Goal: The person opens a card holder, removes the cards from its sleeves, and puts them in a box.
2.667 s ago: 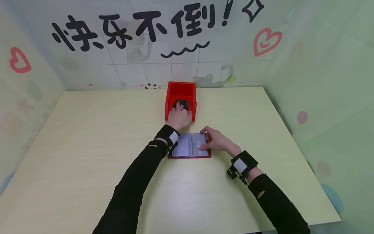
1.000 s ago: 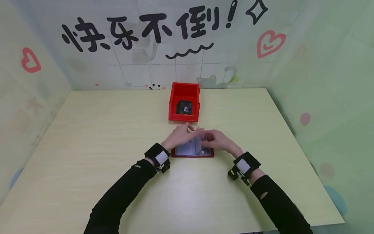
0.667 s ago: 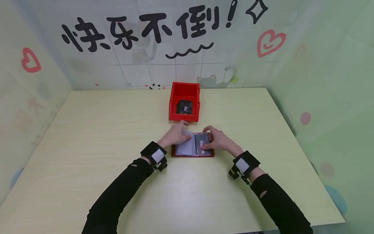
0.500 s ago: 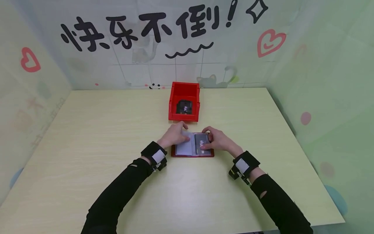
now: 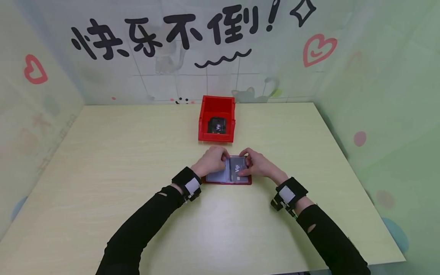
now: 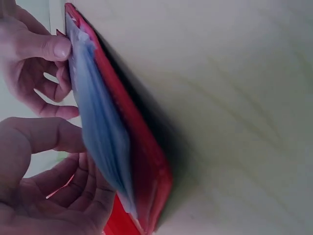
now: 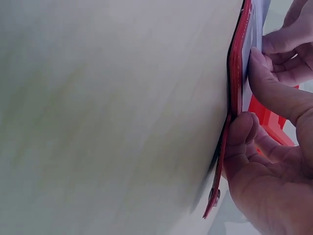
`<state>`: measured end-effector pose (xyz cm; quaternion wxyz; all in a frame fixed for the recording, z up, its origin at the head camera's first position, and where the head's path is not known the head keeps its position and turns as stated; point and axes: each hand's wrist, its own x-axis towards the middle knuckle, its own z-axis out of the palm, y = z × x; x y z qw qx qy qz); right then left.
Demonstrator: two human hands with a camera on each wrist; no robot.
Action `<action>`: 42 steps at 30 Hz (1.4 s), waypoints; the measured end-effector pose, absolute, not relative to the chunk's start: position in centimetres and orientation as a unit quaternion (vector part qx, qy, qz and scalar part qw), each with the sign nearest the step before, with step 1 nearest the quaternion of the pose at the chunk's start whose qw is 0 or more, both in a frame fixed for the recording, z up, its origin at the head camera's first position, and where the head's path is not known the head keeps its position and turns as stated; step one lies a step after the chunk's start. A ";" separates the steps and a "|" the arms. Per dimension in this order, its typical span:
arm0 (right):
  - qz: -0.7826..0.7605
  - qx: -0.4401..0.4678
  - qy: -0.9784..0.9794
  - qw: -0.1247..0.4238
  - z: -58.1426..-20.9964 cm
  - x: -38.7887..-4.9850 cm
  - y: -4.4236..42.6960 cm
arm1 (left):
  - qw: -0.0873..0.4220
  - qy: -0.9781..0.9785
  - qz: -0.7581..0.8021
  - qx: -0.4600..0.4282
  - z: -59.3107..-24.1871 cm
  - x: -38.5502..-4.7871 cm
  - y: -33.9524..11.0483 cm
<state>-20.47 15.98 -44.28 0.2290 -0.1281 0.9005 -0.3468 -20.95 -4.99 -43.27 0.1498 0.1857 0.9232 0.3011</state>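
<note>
A red-covered card holder (image 5: 227, 183) lies spread on the table, its clear plastic sleeves (image 5: 215, 176) facing up. In its right-hand sleeve shows a dark grey card (image 5: 233, 173) lettered "Vip". My left hand (image 5: 210, 161) pinches at the sleeves near the top middle, fingers curled; in the left wrist view the sleeves (image 6: 100, 122) stand fanned against its thumb. My right hand (image 5: 258, 165) grips the holder's right edge, its thumb lying over the card. In the right wrist view its curled fingers meet the red cover (image 7: 235, 73), where a snap flap (image 7: 215, 191) sticks out.
Just beyond the holder stands a red bin (image 5: 215, 138) with black cards (image 5: 216, 125) inside. The pale wooden table (image 5: 130, 152) meets a printed backdrop (image 5: 172, 76) at the rear and sides.
My left hand came back from the bin, and a sleeve was turned leftward, showing the grey card. Most recently it moved slightly right with fingers curling in; my right hand stayed at the holder's edge.
</note>
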 end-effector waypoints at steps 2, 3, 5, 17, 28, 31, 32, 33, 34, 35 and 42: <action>-0.350 -0.132 0.899 0.228 -44.2 -20.4 15.9 | 0.145 0.924 0.309 0.171 -43.4 -21.1 -5.0; -0.350 -0.134 0.899 0.226 -44.2 -20.4 15.9 | 0.144 0.924 0.313 0.165 -43.4 -21.1 -5.0; -0.350 -0.133 0.899 0.225 -44.2 -20.4 15.9 | 0.142 0.923 0.318 0.161 -43.4 -21.2 -5.0; -0.350 -0.130 0.898 0.233 -44.4 -20.5 16.1 | 0.159 0.919 0.330 0.147 -43.2 -21.5 -4.6; -0.351 -0.127 0.897 0.235 -44.3 -20.5 16.0 | 0.172 0.913 0.350 0.120 -43.0 -21.8 -4.2; -0.352 -0.129 0.897 0.235 -44.3 -20.5 16.0 | 0.171 0.910 0.360 0.117 -42.9 -21.8 -4.2; -0.352 -0.130 0.897 0.234 -44.2 -20.5 16.1 | 0.171 0.909 0.361 0.116 -42.9 -21.8 -4.1; -0.352 -0.131 0.897 0.234 -44.2 -20.5 16.1 | 0.174 0.908 0.363 0.114 -42.9 -21.8 -4.1; -0.352 -0.130 0.897 0.234 -44.2 -20.5 16.1 | 0.174 0.908 0.364 0.112 -42.8 -21.9 -4.1; -0.352 -0.130 0.897 0.234 -44.2 -20.5 16.1 | 0.176 0.908 0.365 0.110 -42.8 -21.9 -4.1; -0.352 -0.124 0.898 0.233 -44.2 -20.5 16.0 | 0.175 0.920 0.341 0.084 -43.2 -22.1 -3.5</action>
